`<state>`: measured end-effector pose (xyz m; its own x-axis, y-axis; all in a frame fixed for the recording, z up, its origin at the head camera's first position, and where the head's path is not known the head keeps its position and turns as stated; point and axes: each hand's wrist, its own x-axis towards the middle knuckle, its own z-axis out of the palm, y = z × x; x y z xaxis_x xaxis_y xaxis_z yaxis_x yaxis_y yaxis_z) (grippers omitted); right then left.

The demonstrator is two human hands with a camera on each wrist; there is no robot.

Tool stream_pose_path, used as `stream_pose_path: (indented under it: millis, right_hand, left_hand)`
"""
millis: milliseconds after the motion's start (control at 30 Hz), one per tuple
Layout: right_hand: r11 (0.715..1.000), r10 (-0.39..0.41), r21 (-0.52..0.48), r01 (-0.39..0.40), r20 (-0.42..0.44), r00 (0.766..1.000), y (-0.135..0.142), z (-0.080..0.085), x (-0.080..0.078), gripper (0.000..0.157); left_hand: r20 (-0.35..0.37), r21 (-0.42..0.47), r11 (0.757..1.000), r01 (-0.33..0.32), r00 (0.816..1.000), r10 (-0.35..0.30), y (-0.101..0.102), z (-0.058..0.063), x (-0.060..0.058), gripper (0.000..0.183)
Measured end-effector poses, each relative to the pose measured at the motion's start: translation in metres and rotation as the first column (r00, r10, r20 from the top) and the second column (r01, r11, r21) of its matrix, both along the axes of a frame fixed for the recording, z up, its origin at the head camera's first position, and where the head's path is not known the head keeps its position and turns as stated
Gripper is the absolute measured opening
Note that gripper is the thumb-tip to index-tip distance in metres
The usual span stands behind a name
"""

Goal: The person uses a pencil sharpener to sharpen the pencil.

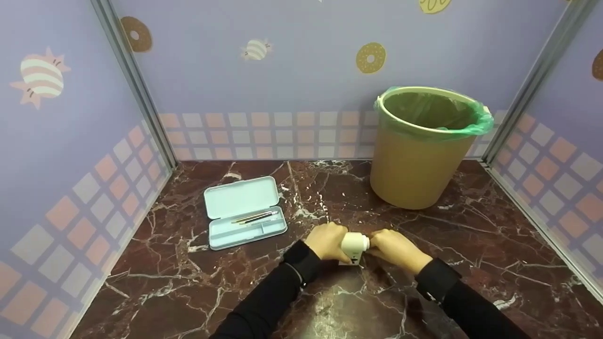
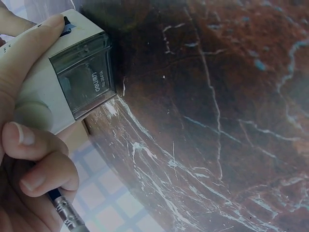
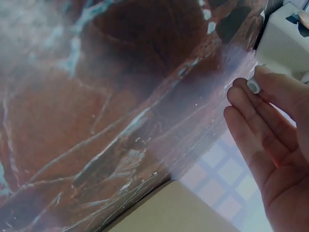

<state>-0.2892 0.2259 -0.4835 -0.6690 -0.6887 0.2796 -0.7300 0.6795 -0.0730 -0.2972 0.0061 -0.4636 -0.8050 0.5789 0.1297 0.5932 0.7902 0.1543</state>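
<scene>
Over the near middle of the table, my left hand (image 1: 327, 241) grips a white pencil sharpener (image 1: 354, 248). The left wrist view shows its clear shavings drawer (image 2: 86, 72) facing outward, with the thumb along the white body. Tucked under the curled fingers of that hand is a dark pencil (image 2: 63, 205) with a silver ferrule and a pale end. Just right of the sharpener, my right hand (image 1: 398, 249) pinches a small pale cylindrical knob (image 3: 253, 86) between thumb and forefinger. Its other fingers are extended, and most of the knob is hidden.
An opened light-blue pencil case (image 1: 242, 197) lies to the left, with several pencils (image 1: 256, 217) inside. At the back right stands a tan trash bin (image 1: 414, 169) with a green liner (image 1: 480, 123). Patterned walls enclose the dark marbled table (image 1: 188, 292).
</scene>
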Motion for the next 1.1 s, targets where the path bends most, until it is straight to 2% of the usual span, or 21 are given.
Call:
stream_pose_path:
  millis: [233,433,667,867,1100]
  right_hand:
    - [1.000,0.000,0.019,0.001,-0.036,0.999,0.001,-0.002,0.003,0.012]
    - [0.999,0.049,0.006,-0.049,-0.018,0.999,0.002,-0.004,0.008,0.009]
    - [0.997,0.072,-0.013,-0.072,0.002,0.997,0.004,-0.005,0.016,0.008]
    - [0.998,0.066,-0.022,-0.066,0.016,0.998,0.005,-0.002,0.021,0.005]
    - [0.994,0.105,-0.014,-0.105,0.004,0.994,0.006,0.003,0.030,0.008]
  left_hand:
    - [-0.007,0.010,1.000,-0.001,1.000,0.001,0.000,0.000,0.001,0.043]
    - [-0.017,0.000,1.000,-0.024,1.000,0.024,0.001,0.000,0.002,0.044]
    - [-0.011,-0.008,0.999,-0.041,0.999,0.041,0.002,-0.001,0.003,0.045]
    - [-0.005,-0.005,0.999,-0.051,0.999,0.051,0.003,0.000,0.003,0.045]
    - [0.010,-0.007,0.999,-0.050,0.999,0.050,0.002,0.001,0.001,0.044]
